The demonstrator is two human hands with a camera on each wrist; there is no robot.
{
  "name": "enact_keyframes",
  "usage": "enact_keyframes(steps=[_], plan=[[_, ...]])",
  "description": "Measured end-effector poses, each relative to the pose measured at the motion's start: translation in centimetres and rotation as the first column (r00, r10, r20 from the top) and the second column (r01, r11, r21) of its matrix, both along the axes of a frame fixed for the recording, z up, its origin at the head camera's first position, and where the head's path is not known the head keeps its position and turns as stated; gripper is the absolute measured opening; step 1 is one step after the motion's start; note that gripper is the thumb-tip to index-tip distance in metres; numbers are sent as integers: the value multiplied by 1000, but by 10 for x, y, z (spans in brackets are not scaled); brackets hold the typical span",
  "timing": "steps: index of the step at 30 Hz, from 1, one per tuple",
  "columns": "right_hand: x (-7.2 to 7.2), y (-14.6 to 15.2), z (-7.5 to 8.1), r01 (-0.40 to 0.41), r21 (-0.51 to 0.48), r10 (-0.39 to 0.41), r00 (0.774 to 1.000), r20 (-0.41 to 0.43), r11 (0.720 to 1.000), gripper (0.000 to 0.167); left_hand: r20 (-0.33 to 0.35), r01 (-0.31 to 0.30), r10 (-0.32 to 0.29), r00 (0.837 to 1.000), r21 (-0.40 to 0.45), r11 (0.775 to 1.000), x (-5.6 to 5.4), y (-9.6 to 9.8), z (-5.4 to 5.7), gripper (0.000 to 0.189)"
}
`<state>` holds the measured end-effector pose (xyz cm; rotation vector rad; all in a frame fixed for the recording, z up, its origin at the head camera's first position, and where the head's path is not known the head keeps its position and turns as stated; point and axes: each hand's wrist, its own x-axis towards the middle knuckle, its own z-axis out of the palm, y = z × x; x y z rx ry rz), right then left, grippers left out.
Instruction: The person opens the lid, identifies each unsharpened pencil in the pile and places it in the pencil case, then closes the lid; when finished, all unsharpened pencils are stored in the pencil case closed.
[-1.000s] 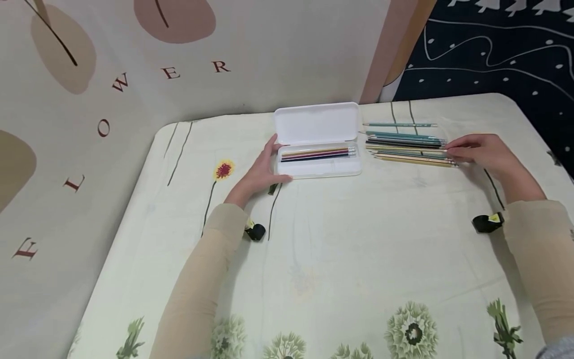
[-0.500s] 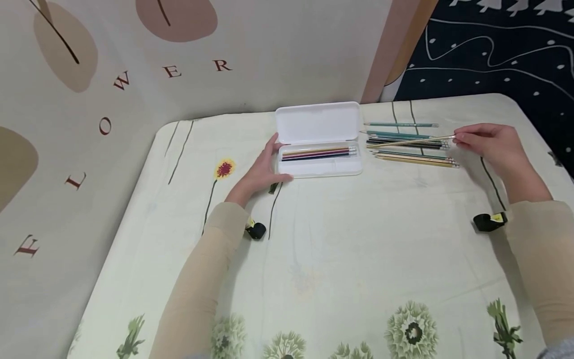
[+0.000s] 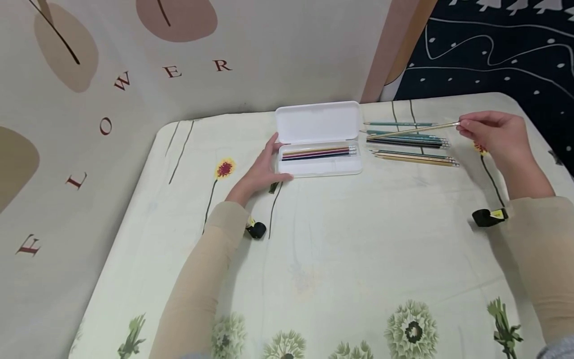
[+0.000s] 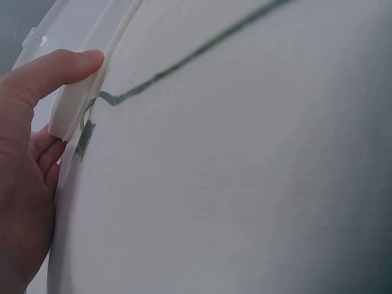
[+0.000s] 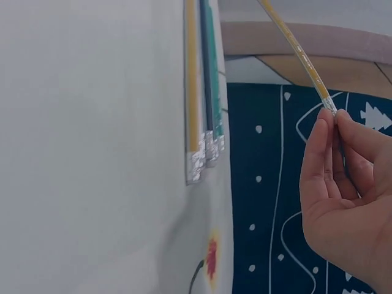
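Note:
My right hand (image 3: 498, 137) pinches a yellow pencil (image 5: 300, 54) by its silvery end between thumb and fingertips. The pencil slants, its held end raised and its far tip low over the loose pencils (image 3: 405, 142). These lie side by side on the cloth in green, black and yellow. At the left end of an open white pencil case (image 3: 320, 169), my left hand (image 3: 260, 172) grips the case, thumb on the front edge and fingers round the corner, as the left wrist view (image 4: 27, 122) shows. Several dark and coloured pencils (image 3: 318, 153) lie inside the case.
The case's lid (image 3: 317, 122) stands folded back toward the wall (image 3: 278, 55). A flower-printed cloth (image 3: 341, 239) covers the table. Behind its right side hangs a dark blue patterned fabric (image 3: 475, 55). Black camera mounts sit under both wrists.
My right hand has lifted the yellow pencil's near end out of the row of pencils, moving up and away to the back right. The left hand stays on the case.

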<state>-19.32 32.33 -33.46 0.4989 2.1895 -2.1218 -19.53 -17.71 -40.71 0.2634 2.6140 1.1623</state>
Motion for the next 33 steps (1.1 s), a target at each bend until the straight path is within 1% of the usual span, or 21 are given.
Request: enact_keyframes(steps=[2,5,9,13,16,20,22,28,33], plan=[[-1,-2,2,7,-37,-7,1000,-13,999,22,-1,-1,1,1000,1,1000,0,0,0,119],[-1,-6,4,16,-62,-18,999,-30,998,22,-2,3,-3,1000,12,1000,0,0,0,118],[-2,-12,6,20,-74,-24,998,-60,997,28,-3,8,-8,1000,24,1000,0,0,0,118],[-1,-21,8,-8,-145,-9,994,-113,989,33,-5,8,-8,1000,22,1000,0,0,0,118],[-1,-26,10,-26,-185,2,992,-127,982,30,-8,7,-7,1000,24,1000,0,0,1,118],[-3,-33,10,-46,-170,24,991,-131,984,21,-9,5,-5,1000,28,1000,0,0,1,118],[-5,-37,10,-59,-160,38,990,-136,985,20,-10,4,-4,1000,30,1000,0,0,1,118],[-10,-49,8,-82,-168,57,988,-147,982,19,-8,2,-2,1000,26,1000,1,1,1,119],[-13,-60,4,-108,-182,83,987,-139,977,18,-5,-1,1,1000,16,1000,1,1,1,118]])
